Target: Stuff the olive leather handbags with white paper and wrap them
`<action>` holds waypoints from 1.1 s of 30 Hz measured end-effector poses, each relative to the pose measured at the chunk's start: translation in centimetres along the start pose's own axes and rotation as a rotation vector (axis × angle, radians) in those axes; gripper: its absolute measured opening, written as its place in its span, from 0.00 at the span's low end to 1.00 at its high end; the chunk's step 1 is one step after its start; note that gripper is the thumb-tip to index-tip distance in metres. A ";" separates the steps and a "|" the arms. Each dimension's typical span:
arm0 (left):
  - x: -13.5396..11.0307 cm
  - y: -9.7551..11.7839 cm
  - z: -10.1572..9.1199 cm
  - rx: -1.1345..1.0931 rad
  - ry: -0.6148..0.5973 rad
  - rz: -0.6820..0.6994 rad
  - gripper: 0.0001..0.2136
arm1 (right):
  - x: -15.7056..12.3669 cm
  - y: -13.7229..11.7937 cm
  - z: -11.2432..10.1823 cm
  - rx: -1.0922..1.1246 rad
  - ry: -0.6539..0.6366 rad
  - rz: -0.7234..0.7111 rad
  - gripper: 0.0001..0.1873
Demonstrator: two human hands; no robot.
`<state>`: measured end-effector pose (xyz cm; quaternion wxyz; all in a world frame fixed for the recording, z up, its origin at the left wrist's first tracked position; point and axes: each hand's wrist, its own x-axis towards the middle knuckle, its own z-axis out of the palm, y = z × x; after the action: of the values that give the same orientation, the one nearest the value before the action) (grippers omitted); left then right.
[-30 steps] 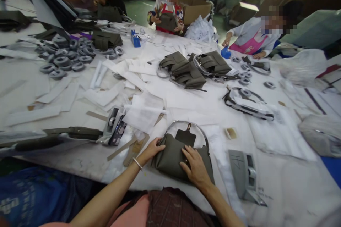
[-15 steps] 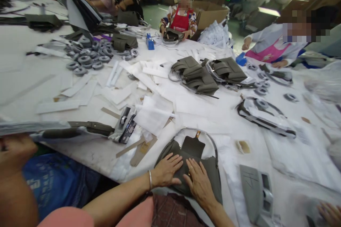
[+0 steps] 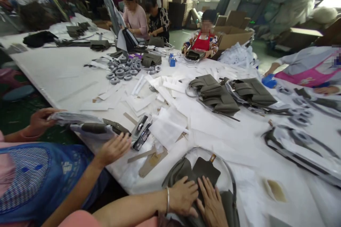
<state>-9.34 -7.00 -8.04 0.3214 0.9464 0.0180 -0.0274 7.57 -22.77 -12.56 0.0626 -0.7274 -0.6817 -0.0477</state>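
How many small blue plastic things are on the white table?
2: one blue plastic thing far across beside the grey rolls, another right, by a co-worker's grey sleeve. Paper may hide more.

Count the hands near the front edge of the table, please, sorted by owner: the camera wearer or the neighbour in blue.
Wearer's: left hand, right hand, both flat on the olive bag: 2
Neighbour's: near hand, far hand: 2
Total: 4

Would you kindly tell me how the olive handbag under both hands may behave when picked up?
The handbag probably flops: its sides sag and crease under the left hand and right hand. It looks light for its size, lying flat as if empty. Its matte skin seems unlikely to slip.
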 end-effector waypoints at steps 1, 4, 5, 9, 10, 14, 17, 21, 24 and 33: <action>-0.5 -0.1 0.0 -0.024 0.016 0.030 0.31 | 0.2 0.0 0.3 -0.001 0.027 -0.007 0.37; -1.9 -0.8 0.3 -0.078 0.069 0.061 0.28 | 0.6 0.2 0.8 -0.014 0.091 -0.037 0.39; -2.2 -1.1 0.4 -0.085 0.076 0.061 0.28 | 0.8 0.2 1.0 -0.016 0.109 -0.060 0.39; -1.5 -2.3 1.2 -0.068 0.070 0.071 0.30 | 1.3 0.6 1.5 0.006 0.160 -0.134 0.40; -1.0 -2.5 1.2 -0.055 0.069 0.079 0.30 | 1.3 0.7 1.6 0.019 0.168 -0.127 0.40; 0.7 -2.9 0.5 0.013 0.065 0.115 0.33 | 1.1 0.2 1.7 0.079 0.136 0.001 0.45; 1.3 -3.0 0.0 0.051 0.054 0.136 0.35 | 1.2 -0.1 1.4 0.121 0.077 0.089 0.46; 1.8 -3.2 0.1 0.025 0.063 0.137 0.34 | 1.9 -0.3 -0.3 0.167 -0.006 0.147 0.46; 2.4 -3.0 0.4 0.002 0.091 0.096 0.32 | 1.4 -0.9 -2.1 0.155 -0.105 0.133 0.45; 3.5 -3.2 -0.3 0.073 0.048 0.131 0.27 | -5.4 -1.0 2.4 -0.047 0.052 -0.205 0.40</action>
<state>-5.95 -4.24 -9.92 0.2870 0.9571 -0.0376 0.0157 6.19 -27.66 -15.70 0.0580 -0.6535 -0.7494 -0.0887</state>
